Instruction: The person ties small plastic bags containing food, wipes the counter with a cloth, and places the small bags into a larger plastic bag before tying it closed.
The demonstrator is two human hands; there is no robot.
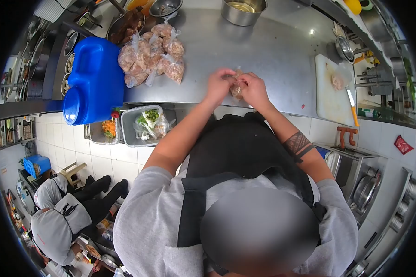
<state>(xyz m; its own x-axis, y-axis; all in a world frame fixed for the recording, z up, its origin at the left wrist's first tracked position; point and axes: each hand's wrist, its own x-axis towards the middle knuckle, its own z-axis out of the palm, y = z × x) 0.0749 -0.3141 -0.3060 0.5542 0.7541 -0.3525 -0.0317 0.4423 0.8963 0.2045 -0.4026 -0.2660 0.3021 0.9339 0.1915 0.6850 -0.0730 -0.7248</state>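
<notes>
A small clear plastic bag of pale meat (237, 90) lies on the steel table just beyond the apron, between my two hands. My left hand (221, 84) is closed on the bag's left side, thumb and fingers pinched near its upper part. From the right, my right hand (254, 88) pinches the same bag with bent fingers. Whether its neck is knotted is hidden by the fingers. To the left sits a pile of similar tied bags of meat (151, 54). A white cutting board (326, 99) at the right carries another portion of meat (338, 82) and an orange-handled knife (354, 111).
A big blue jug (94, 76) stands at the table's left end. A steel pot (244, 14) and a dark bowl (165, 7) are at the back. Bins of scraps (130, 138) sit below the front edge. Co-workers in grey shirts (55, 231) are behind, at lower left.
</notes>
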